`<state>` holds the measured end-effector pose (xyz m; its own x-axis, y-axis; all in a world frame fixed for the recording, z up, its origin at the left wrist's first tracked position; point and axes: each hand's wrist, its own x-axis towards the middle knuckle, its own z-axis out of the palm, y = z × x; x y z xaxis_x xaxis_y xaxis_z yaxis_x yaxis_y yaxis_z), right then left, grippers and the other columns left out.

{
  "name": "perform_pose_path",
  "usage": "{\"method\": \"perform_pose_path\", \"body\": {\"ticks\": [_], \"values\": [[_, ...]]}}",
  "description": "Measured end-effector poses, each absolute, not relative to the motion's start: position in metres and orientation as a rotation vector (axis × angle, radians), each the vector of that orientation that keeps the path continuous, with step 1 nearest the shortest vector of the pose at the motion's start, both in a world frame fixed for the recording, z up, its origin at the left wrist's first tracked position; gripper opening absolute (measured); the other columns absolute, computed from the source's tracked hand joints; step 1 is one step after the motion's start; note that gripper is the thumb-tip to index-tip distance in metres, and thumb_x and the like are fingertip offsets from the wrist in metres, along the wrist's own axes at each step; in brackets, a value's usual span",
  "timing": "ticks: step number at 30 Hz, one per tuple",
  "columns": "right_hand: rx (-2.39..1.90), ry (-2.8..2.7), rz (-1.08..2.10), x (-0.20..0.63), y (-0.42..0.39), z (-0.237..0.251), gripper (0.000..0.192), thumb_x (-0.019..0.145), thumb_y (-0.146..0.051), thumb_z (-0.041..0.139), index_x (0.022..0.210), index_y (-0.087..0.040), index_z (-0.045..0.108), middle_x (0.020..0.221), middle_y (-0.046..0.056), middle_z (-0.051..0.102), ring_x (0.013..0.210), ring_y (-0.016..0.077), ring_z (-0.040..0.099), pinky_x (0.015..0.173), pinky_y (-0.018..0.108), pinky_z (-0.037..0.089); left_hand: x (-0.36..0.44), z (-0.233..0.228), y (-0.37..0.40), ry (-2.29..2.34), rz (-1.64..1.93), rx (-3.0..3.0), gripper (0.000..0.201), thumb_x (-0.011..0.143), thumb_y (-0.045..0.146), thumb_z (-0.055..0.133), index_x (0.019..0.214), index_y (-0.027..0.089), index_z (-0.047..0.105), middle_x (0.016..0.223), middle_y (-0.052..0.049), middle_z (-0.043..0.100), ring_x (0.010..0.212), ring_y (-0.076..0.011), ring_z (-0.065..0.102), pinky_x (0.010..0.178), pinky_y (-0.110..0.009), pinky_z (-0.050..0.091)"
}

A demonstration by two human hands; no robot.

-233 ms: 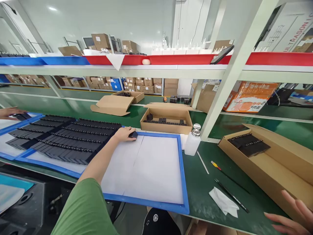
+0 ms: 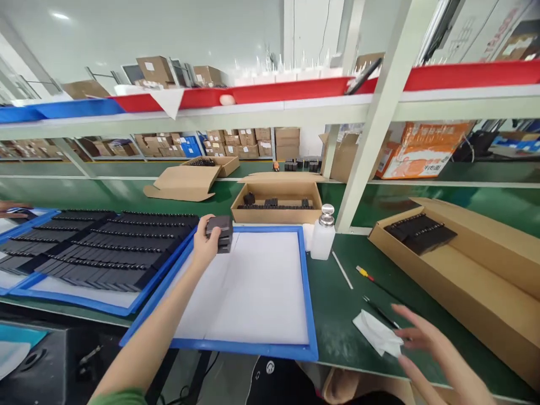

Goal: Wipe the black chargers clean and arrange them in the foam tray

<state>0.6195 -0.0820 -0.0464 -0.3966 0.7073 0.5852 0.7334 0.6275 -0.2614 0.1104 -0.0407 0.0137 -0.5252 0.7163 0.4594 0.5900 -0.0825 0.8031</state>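
Up front, left hand fingers clamped on a small stack of flat black rectangular plastic parts, matte, edges stepped, lifted just above the far-left corner of the blue-framed white foam tray. Right hand fingers spread apart, tips touching a crumpled white cloth.

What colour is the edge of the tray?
Blue, around a white inside; the tray shows in the head view.

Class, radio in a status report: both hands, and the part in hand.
Left hand grips small stack of black flat parts over blue-framed white tray. Right hand open, at white cloth.
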Motion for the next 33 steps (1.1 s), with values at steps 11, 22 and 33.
{"method": "perform_pose_path", "body": {"ticks": [11, 22, 33], "values": [[-1.071, -2.405, -0.011, 0.605, -0.069, -0.099, 0.032, 0.101, -0.027, 0.045, 0.125, -0.02, 0.065, 0.126, 0.011, 0.069, 0.103, 0.0285, 0.068, 0.09, 0.047, 0.055, 0.356, -0.02, -0.119, 0.72, 1.455, 0.537, 0.078, 0.072, 0.098, 0.035, 0.099, 0.026, 0.048, 0.069, 0.0, 0.062, 0.048, -0.0202, 0.061, 0.047, -0.033, 0.051], [-1.375, -1.779, 0.006, 0.63, -0.072, -0.067, 0.018, 0.094, -0.015, 0.056, 0.099, -0.022, 0.072, 0.096, 0.008, 0.07, 0.086, 0.0189, 0.067, 0.061, 0.029, 0.051, 0.408, -0.015, -0.075, 1.717, 0.366, 2.326, 0.064, 0.078, 0.072, 0.068, 0.119, 0.023, 0.066, 0.088, -0.014, 0.067, 0.074, -0.0324, 0.068, 0.064, -0.043, 0.053], [-1.351, -1.278, 0.515, 0.625, -0.103, -0.062, 0.013, 0.087, -0.012, 0.07, 0.095, -0.021, 0.074, 0.091, 0.006, 0.067, 0.081, 0.0182, 0.063, 0.057, 0.027, 0.047, 0.364, -0.028, -0.112, 1.502, 0.891, 2.005, 0.1, 0.08, 0.066, 0.071, 0.159, 0.034, 0.018, 0.158, -0.014, 0.041, 0.147, -0.0375, 0.038, 0.119, -0.06, 0.036]]}}
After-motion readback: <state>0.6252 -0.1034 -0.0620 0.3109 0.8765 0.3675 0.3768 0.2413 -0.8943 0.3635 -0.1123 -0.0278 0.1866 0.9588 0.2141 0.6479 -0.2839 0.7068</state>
